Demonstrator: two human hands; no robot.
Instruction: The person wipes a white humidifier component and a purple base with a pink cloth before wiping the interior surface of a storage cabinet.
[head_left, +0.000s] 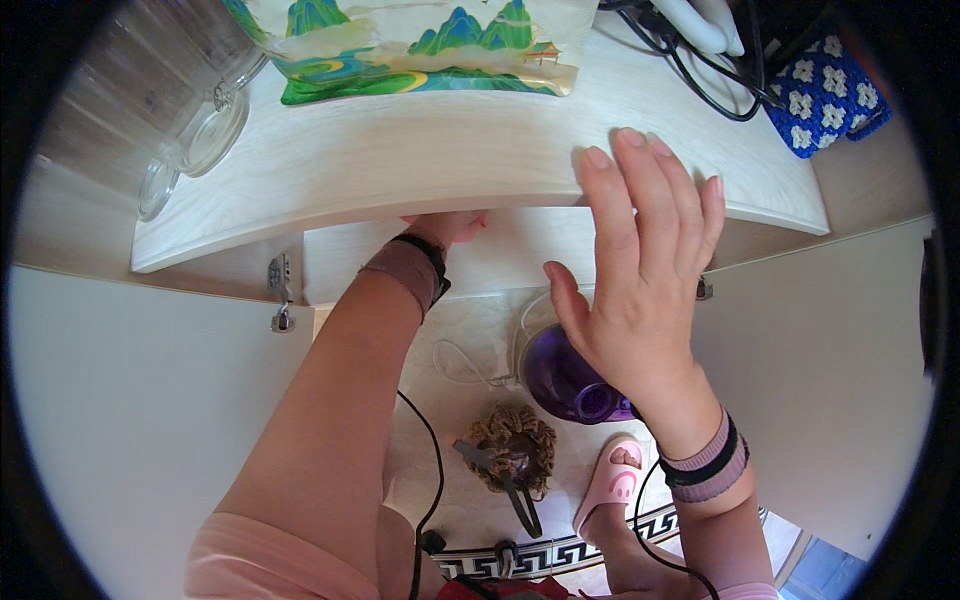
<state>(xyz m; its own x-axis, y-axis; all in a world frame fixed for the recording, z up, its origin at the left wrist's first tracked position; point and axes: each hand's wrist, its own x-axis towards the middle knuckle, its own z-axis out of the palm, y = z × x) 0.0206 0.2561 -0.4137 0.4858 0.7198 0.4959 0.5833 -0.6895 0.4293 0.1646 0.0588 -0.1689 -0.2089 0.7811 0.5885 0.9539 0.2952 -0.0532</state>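
My left hand (450, 223) reaches beneath the upper cabinet shelf (450, 169); its fingers are hidden under the shelf's edge. Something pink shows in small patches beside it, too covered to name. My right hand (649, 247) is spread, palm down, with its fingertips over the front edge of the upper shelf at the right, and holds nothing. Under the left hand lies the lower cabinet board (525, 251). Both wrists wear mauve bands with black straps.
Glass vessels (214, 135) stand at left; a landscape-printed bag (435, 52), black cables (682, 67) and a blue crocheted piece (829, 97) lie on the shelf. Open cabinet doors flank me. Below are a purple rounded container (555, 375), a brown textured bag (499, 450) and cords.
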